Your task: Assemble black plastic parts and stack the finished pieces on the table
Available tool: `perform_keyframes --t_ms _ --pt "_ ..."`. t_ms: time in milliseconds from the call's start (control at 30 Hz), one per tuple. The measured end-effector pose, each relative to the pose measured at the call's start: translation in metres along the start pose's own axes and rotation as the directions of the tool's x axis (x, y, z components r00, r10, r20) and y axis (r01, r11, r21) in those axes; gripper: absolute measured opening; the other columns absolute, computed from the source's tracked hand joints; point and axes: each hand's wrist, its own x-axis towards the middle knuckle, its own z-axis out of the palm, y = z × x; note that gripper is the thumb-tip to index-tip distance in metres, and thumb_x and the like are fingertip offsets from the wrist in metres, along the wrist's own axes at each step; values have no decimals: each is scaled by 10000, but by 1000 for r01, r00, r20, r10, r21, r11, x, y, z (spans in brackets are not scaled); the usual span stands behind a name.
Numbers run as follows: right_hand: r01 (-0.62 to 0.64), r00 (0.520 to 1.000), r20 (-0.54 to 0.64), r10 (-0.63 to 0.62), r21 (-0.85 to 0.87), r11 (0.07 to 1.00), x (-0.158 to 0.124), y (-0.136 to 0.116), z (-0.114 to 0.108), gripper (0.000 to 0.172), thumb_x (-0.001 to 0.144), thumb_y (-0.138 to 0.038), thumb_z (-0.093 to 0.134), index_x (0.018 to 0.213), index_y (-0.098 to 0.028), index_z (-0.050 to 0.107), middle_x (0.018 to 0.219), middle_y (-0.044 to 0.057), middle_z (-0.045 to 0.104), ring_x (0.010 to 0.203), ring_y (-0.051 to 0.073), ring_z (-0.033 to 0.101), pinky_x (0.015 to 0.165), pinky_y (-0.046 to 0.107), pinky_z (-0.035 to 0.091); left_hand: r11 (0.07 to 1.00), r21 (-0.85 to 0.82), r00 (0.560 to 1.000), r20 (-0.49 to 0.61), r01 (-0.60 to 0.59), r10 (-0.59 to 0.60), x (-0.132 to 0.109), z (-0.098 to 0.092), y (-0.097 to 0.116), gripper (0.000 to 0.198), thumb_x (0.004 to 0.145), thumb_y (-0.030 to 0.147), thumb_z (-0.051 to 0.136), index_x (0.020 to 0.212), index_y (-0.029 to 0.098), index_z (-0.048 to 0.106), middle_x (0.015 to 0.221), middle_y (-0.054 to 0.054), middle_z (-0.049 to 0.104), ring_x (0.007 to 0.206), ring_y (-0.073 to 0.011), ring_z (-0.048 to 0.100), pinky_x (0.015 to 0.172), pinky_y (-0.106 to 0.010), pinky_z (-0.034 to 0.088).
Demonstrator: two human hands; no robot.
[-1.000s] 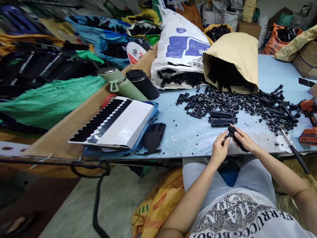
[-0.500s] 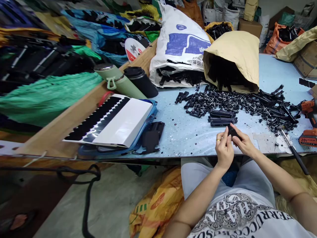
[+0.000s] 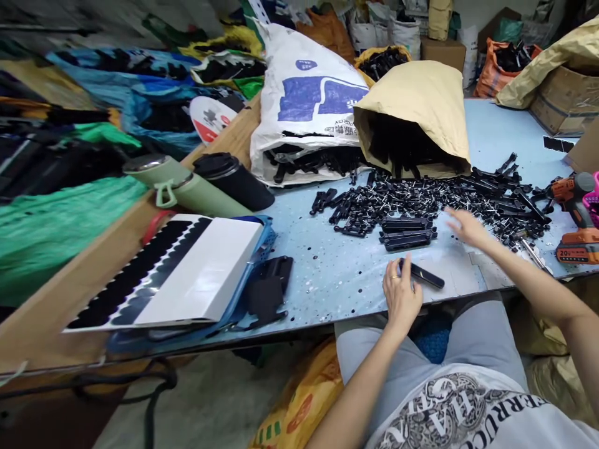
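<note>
Black strip piece [image 3: 425,275] lay flat on blue table [image 3: 327,262], close to front edge. My left hand [image 3: 401,294] covered its near end, fingers bent over it; real grip or only pressing, not clear. My right hand [image 3: 464,226] hovered with fingers spread, holding nothing, beside pile of black parts [image 3: 449,194]. Piece seemed light, stiff, smooth plastic; I judged best hold by long sides, near middle.

A white sack [image 3: 304,106] and a tan paper bag [image 3: 416,100] lie tipped on a speckled blue table [image 3: 327,274]. A green flask [image 3: 187,187] and black tumbler [image 3: 234,181] lie behind a white sheet [image 3: 201,274]; an orange drill [image 3: 573,193] rests at right
</note>
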Motion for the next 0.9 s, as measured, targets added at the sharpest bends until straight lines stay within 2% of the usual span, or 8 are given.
perform_keyframes --t_ms 100,200,367,433,533,633,767,900 --pt "-291 951 -211 226 -366 884 46 56 -41 471 943 -286 316 1376 -102 346 1222 196 508 1125 299 431 900 411 390 930 139 885 383 -339 265 17 -9 1 469 816 108 460 1245 289 522 1333 -78 470 1335 -310 285 1072 -646 159" --pt "-286 952 -81 294 -573 768 81 82 -65 470 906 -157 331 1369 -83 306 1155 220 529 1080 292 449 858 387 376 867 172 776 550 -467 309 35 -13 7 425 852 76 385 1177 272 577 1161 -80 588 1182 -237 474 1083 -596 188" --pt "-210 956 34 291 -615 760 82 65 -74 447 856 -60 338 1276 -184 431 1098 190 538 1004 278 508 758 334 398 845 349 824 540 -404 171 29 -20 10 482 849 71 383 1298 218 479 1217 -131 531 1177 -255 464 1040 -507 297" --pt "-186 960 58 275 -603 776 59 46 -69 427 855 -76 353 1259 -175 449 1092 195 529 956 271 533 720 316 404 844 380 832 540 -379 130 22 -24 8 488 864 135 422 1347 202 412 1271 -149 492 1228 -291 408 1034 -545 273" --pt "-86 938 252 237 -495 865 6 15 -49 349 871 -133 388 1202 -132 496 992 163 575 826 217 569 688 285 408 848 341 784 607 -406 131 23 -28 8 416 893 208 434 1309 226 446 1188 -114 555 1145 -281 471 999 -526 312" --pt "39 881 449 152 -389 920 -46 -3 -25 264 882 -166 407 1086 -136 573 911 112 599 781 182 572 689 261 403 850 297 743 651 -435 153 32 -25 6 320 916 215 393 1208 217 525 1019 -85 605 993 -246 539 880 -415 411" --pt "378 870 466 -162 -421 825 -76 1 -16 211 877 -135 431 1020 -134 587 1033 139 554 906 213 538 767 308 389 872 276 791 584 -403 180 37 -18 0 309 914 261 418 1199 188 512 1014 -90 579 986 -236 526 835 -350 428" --pt "713 681 540 -494 -337 615 -75 8 -20 209 946 -285 406 943 -154 569 943 94 571 895 199 527 870 357 353 898 169 776 583 -406 241 35 -13 -2 357 920 246 383 1262 167 453 1101 -90 558 1040 -221 501 915 -348 404"
